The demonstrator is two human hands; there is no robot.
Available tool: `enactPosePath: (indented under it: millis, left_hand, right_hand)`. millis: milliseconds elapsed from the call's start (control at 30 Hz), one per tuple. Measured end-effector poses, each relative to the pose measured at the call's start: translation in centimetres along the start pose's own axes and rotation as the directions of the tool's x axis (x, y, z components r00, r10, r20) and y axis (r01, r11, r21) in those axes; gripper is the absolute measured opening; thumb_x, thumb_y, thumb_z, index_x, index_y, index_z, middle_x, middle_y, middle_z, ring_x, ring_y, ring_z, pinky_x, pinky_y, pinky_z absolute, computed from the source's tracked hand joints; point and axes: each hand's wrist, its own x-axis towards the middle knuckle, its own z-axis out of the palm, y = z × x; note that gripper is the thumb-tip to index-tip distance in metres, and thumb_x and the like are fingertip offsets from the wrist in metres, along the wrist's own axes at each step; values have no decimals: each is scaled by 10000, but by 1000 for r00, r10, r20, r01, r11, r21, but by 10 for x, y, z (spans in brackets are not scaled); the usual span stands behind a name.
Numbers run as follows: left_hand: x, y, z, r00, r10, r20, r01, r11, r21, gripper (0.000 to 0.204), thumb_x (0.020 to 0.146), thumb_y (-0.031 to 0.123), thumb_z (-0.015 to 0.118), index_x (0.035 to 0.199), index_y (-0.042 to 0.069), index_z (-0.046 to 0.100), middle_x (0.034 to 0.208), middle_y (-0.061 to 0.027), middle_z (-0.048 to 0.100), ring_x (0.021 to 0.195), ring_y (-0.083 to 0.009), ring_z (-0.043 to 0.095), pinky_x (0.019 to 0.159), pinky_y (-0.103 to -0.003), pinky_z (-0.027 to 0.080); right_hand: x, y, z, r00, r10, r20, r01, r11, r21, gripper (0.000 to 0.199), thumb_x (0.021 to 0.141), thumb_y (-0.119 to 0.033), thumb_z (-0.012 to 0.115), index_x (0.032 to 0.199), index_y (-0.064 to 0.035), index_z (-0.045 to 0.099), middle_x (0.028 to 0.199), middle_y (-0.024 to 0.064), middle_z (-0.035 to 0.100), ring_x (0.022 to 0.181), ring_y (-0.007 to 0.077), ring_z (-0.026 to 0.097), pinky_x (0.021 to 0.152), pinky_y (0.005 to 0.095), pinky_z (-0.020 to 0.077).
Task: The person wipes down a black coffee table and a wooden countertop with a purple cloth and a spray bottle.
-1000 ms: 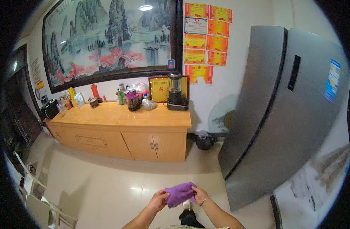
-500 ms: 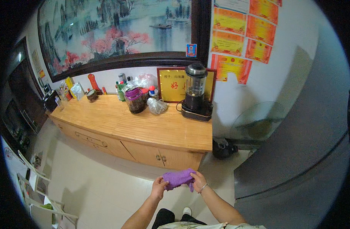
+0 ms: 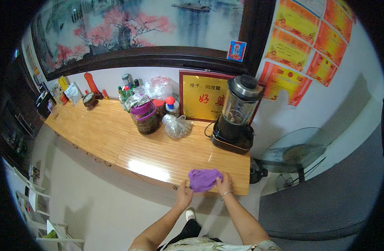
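Observation:
A crumpled purple cloth [image 3: 203, 179] is stretched between my two hands at the front right edge of the wooden cabinet top [image 3: 167, 154]. My left hand [image 3: 184, 195] pinches its left end, just off the cabinet's edge. At the other end, my right hand [image 3: 224, 184], with a bangle on the wrist, grips the cloth over the wood. Whether the cloth rests on the surface or hangs slightly above it, I cannot tell. Behind it to the right stands a blender [image 3: 237, 115] with a black base.
Along the wall stand a purple-rimmed dark container [image 3: 144, 119], a knotted plastic bag [image 3: 176, 126], a gold framed plaque [image 3: 200, 97], several bottles and a small dark bowl [image 3: 90, 100]. A large grey surface [image 3: 321, 196] lies at right, and white chairs [image 3: 35, 196] at far left.
I have come closer to the cabinet. Both hands have carried the purple cloth forward, from above the floor to the cabinet's front edge.

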Motion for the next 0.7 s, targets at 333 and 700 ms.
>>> enactPosePath:
  millis: [333,700]
  left_hand:
    - [67,13,-10,765,96,637,-543,627,558,585,867,198,530,1413,48,382,1465,-153,383,1380,-323,320,1119,-555,209]
    - [133,-50,-69,934,16,357,-299,581,757,576,851,312,589,1347,53,452,1421,-126,452,1350,-280,378,1124,-553,198]
  right_hand:
    - [17,-45,55,896,23,443,263,777,-571,828,864,-496,538,1525,-170,162,1577,195,5,1439,413,32,1148,542,5]
    - [104,-129,127,762,-149,630,538,686,-490,743,849,-567,505,1498,-301,262,1582,171,69,1435,416,80,1135,579,16]
